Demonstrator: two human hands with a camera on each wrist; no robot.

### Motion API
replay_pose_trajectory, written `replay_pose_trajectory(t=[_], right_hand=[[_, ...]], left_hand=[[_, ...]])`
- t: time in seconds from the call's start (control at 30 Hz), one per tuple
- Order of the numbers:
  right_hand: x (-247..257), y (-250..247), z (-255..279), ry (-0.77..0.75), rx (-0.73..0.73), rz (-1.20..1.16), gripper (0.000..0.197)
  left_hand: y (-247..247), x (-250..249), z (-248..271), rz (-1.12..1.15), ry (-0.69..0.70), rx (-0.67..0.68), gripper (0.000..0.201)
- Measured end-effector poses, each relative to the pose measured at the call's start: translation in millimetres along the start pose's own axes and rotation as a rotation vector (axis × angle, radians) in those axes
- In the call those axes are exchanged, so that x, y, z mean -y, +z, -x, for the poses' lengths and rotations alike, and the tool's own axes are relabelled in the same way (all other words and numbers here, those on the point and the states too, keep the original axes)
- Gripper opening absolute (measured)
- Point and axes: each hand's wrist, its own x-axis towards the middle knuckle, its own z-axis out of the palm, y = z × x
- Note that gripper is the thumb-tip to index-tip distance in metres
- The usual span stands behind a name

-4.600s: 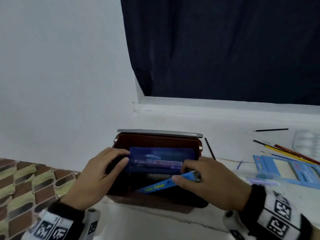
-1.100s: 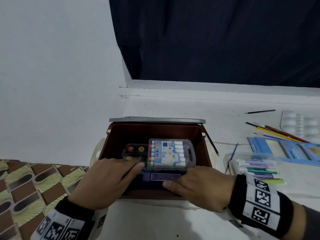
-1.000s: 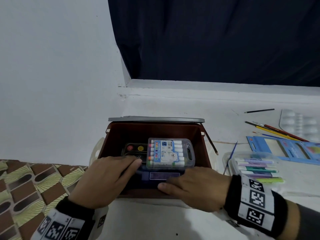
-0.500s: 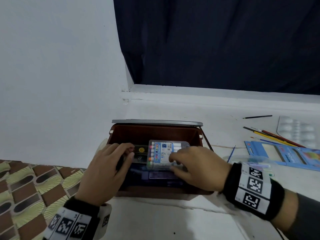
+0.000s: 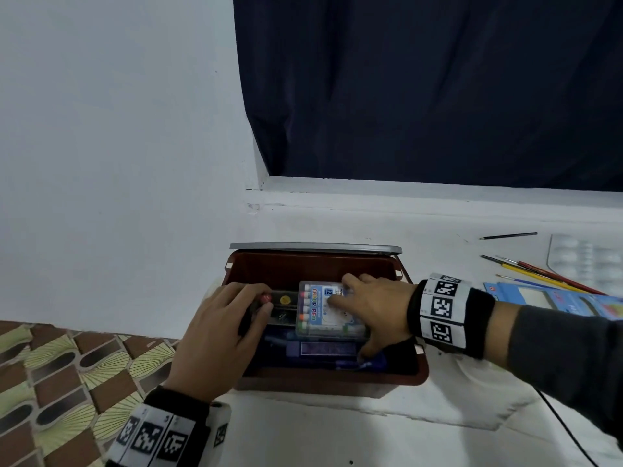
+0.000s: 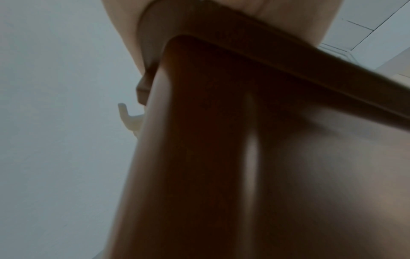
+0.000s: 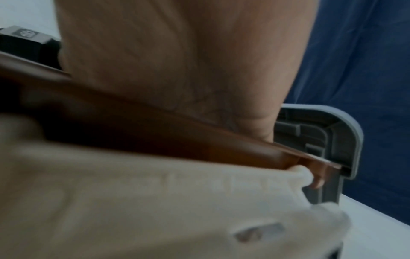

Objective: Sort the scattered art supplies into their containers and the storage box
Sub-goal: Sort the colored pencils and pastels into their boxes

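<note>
While both hands reach down into an open brown storage box (image 5: 330,379) on a white surface, the step in hand looks like settling packed supplies inside it. Seen from the head camera, the right hand (image 5: 371,308) lies across a clear case of colour pens (image 5: 320,310), its fingers spread over the lid and its thumb curled down along the case's near right edge, so it appears to be gripping and pressing the case into place. The left hand (image 5: 219,335) is curled around the left end of a dark paint tray (image 5: 281,306) with red and yellow wells, which sits just beside the pen case on its left. Both rest on top of a dark blue flat pack (image 5: 320,350) lower in the box. The box's grey lid (image 5: 315,246) stands open at the far rim. Both wrist cameras show only blurred skin and the box's brown wall, so they add nothing about the finger positions. Well to the right, outside the box, loose pencils and brushes (image 5: 539,273), a single dark pencil (image 5: 507,235), a white palette (image 5: 586,261) and a blue pencil pack (image 5: 556,298) lie on the surface. Judging from this, the next move calls for letting go of the seated cases and reaching right to gather the loose pencils into their pack.
</note>
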Motion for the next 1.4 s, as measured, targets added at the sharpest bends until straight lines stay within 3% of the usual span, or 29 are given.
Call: replay_pose_trajectory(t=[0.17,0.4,0.6,0.73,0.93,1.07,1.17,1.3,1.4], right_hand=[[-1,-4,-5,0.005,-0.012,-0.037,0.098],[-1,0,-4,0.033,-0.116,-0.165,0.111],[8,-34,12,-0.157,-0.315,-0.172,0.098],[31,-55,2,-0.268,-0.318,-0.052,0.098],[43,-66,-45,-0.355,-0.188,0.06,0.098],[54,-62,-55,-0.337,-0.256,0.091,0.075],[59,-56,-59,-0.148,-0.329,0.143,0.061],[57,-55,-63,-0.034,-0.201,0.161,0.029],[55,-52,-57,-0.013,-0.169,0.135,0.025]], left_hand=[[0,2,-1,0.012,0.009,-0.003,0.038],[4,4,-2,0.025,-0.015,-0.089,0.037],[6,7,-1,0.149,-0.074,-0.152,0.042],[7,7,0,0.19,-0.092,-0.183,0.04],[7,7,-1,0.304,-0.11,-0.272,0.035],[7,8,-1,0.312,-0.112,-0.272,0.038],[6,8,-2,0.325,-0.117,-0.27,0.037],[7,9,-1,0.309,-0.132,-0.261,0.031],[6,9,-1,0.296,-0.122,-0.26,0.035]])
